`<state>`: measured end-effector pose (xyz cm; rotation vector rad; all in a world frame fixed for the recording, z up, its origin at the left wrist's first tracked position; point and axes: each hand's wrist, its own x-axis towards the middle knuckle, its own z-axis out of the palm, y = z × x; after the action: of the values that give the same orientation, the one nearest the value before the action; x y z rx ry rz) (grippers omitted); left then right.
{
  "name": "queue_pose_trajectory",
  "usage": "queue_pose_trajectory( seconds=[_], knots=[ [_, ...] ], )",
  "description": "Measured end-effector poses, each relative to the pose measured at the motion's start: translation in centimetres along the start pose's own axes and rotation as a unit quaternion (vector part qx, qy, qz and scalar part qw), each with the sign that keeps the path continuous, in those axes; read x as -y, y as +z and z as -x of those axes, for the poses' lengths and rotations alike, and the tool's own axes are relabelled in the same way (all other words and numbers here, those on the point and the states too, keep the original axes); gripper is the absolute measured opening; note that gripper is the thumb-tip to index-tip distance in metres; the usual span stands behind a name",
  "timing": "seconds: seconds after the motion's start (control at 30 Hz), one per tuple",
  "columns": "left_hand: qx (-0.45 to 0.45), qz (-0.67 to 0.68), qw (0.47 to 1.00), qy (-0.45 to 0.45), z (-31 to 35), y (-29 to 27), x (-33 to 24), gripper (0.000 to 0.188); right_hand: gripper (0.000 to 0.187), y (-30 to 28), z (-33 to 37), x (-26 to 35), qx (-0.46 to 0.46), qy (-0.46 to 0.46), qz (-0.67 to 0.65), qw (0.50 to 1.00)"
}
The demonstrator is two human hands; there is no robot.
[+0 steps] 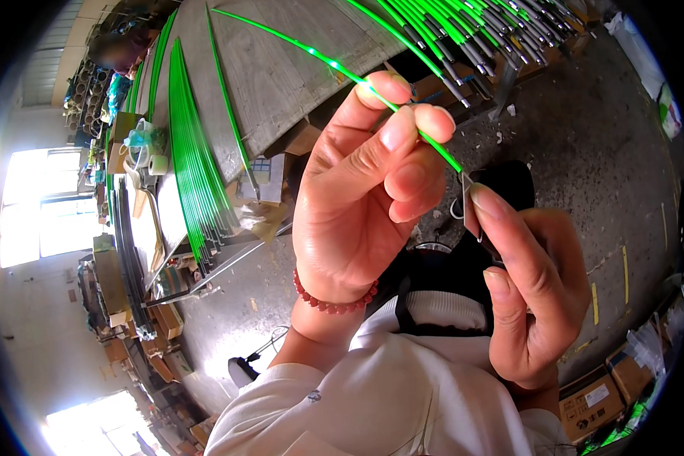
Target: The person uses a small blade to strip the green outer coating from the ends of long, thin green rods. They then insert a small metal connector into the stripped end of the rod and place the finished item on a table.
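My left hand (349,190), with a red bead bracelet (334,306) at its wrist, pinches a thin bright green rod (285,38) between thumb and fingers. From the grip the rod runs up and left over the table, and its near tip slants down to the right. At that tip is a small flat metal piece like a blade (471,209), its upper end touching or very close to the rod. My right hand (543,292) is closed on this piece, index finger along it; its lower part is hidden by the fingers.
On the grey table (270,91) lie a fan of green rods (194,152) and a single rod (228,99). More green rods with dark ends (471,38) jut over the far right edge. Cardboard boxes (593,403) stand at lower right; shelves with boxes (114,285) line the left.
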<state>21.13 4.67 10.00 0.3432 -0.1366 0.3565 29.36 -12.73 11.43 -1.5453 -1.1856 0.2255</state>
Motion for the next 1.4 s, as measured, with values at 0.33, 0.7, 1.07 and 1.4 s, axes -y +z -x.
queue_pose_trajectory(
  seconds=[0.33,0.7,1.07,1.4],
  knots=[
    [0.018,-0.026,0.999,-0.005,0.0,-0.2,0.1,0.033,0.038,-0.8,0.2,0.4,0.029,0.042,0.008,0.999],
    [-0.044,-0.123,0.991,0.01,0.0,0.3,1.1,0.02,0.04,-1.3,0.5,1.2,0.05,0.079,0.06,0.994],
    [-0.079,-0.147,0.986,0.031,-0.1,0.5,1.8,0.018,0.039,0.0,0.8,0.1,-0.002,0.005,0.104,0.995],
    [-0.091,-0.104,0.99,0.036,-0.1,0.8,1.4,0.015,0.04,-1.3,0.7,0.2,0.029,-0.013,0.033,0.999]
  ],
)
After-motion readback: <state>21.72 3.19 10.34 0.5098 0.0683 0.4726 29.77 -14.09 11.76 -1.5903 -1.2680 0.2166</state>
